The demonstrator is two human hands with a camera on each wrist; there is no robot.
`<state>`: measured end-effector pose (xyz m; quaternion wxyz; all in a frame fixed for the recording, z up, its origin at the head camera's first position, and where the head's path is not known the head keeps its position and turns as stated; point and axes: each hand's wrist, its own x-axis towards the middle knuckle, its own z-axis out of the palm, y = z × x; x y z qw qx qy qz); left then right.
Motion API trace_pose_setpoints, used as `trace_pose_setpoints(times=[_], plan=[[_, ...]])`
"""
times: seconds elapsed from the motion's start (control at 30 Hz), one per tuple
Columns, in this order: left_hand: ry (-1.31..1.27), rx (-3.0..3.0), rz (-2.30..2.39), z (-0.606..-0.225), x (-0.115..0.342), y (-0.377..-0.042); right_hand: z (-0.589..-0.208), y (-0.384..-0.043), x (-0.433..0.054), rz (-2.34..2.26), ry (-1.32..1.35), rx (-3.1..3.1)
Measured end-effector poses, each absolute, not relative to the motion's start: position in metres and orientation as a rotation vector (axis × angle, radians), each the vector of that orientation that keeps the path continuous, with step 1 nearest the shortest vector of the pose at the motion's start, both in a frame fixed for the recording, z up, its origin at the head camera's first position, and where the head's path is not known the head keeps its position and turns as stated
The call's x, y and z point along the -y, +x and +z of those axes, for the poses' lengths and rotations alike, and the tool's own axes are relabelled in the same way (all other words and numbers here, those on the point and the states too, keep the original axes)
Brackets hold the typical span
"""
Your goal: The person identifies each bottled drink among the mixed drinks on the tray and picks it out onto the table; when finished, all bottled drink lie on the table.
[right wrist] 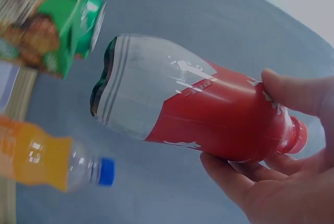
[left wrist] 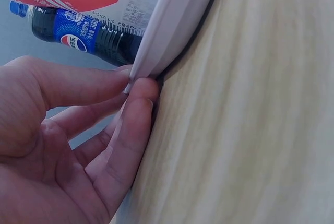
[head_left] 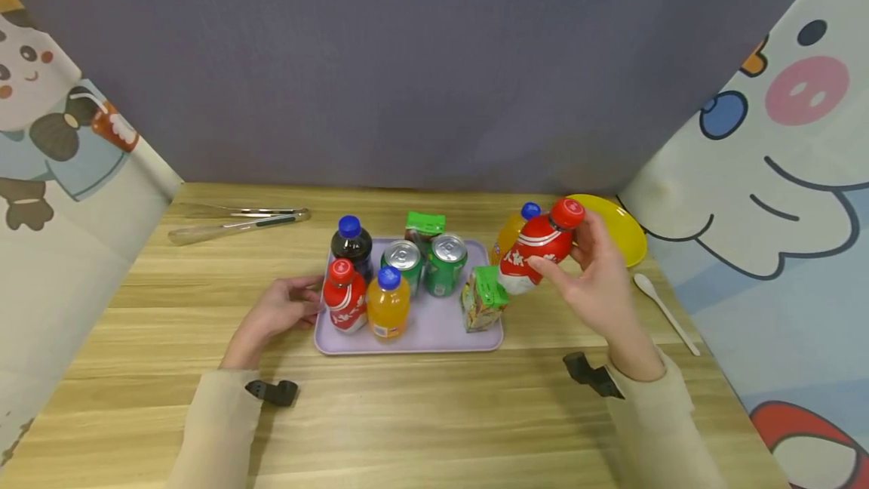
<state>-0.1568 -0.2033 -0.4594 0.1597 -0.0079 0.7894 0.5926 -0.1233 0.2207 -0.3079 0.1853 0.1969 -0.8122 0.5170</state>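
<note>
My right hand [head_left: 600, 285] grips a red-and-white bottle [right wrist: 209, 106] with a red cap, raised and tilted beside the tray's right end. Its flat base points toward a green-topped juice carton [head_left: 483, 299]. At the left end, my left hand [head_left: 281, 312] pinches the rim of the lilac tray [left wrist: 175, 23] between thumb and fingers. Close to that hand stand a second red bottle [head_left: 345, 300] and a dark Pepsi bottle [left wrist: 78, 31] with a blue cap. An orange juice bottle [head_left: 388, 306] and two green cans [head_left: 445, 266] also stand on the tray.
Another green-topped carton [head_left: 425, 225] is at the tray's back. Behind the held bottle, another orange juice bottle [head_left: 509, 236] stands by the tray's right edge. A yellow plate [head_left: 627, 236] and white spoon [head_left: 665, 312] lie to the right, metal tongs [head_left: 237, 223] at the back left.
</note>
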Motion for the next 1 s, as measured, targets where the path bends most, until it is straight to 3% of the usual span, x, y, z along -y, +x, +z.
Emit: trace_pose_setpoints(times=[0.53,1.0], plan=[[-0.016,-2.269,1.686,-0.458,0.203,-0.157,-0.340,-0.146,-0.258,1.146,0.275,2.439],[-0.037,-2.276,1.672,-0.458,0.204,-0.156,-0.385,-0.186,-0.276,1.233,0.136,2.412]])
